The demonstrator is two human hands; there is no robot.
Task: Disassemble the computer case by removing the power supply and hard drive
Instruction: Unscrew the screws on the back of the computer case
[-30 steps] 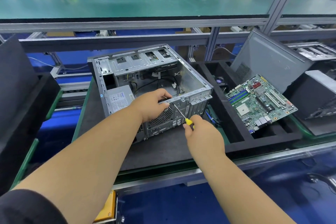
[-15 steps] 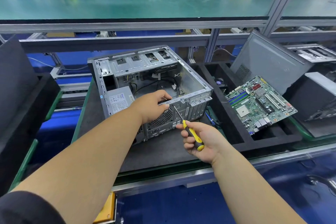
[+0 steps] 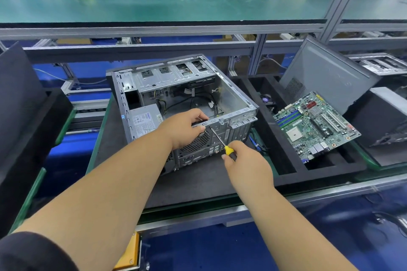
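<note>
An open grey metal computer case [image 3: 233, 97] lies on its side on a dark mat. The power supply [image 3: 143, 120], a grey box with a white label, sits in the case's near left corner. My left hand [image 3: 185, 127] grips the top rim of the case's rear panel, fingers curled over the edge. My right hand [image 3: 244, 160] holds a yellow-and-black screwdriver [image 3: 229, 150]; its shaft slants up-left and the tip touches the rear panel just under the rim, beside my left fingers. The hard drive cannot be made out among the drive bays at the far side.
A green motherboard [image 3: 315, 125] leans in a black foam tray [image 3: 282, 160] to the right. A grey side panel [image 3: 326, 75] stands behind it. Another dark case [image 3: 378, 116] is at far right, a black foam block [image 3: 24, 116] at left. A green shelf [image 3: 176, 6] runs overhead.
My right hand rolled back over the screwdriver handle, which had been turned palm-up half a second ago; the tip stays on the rear panel. My left hand has not moved.
</note>
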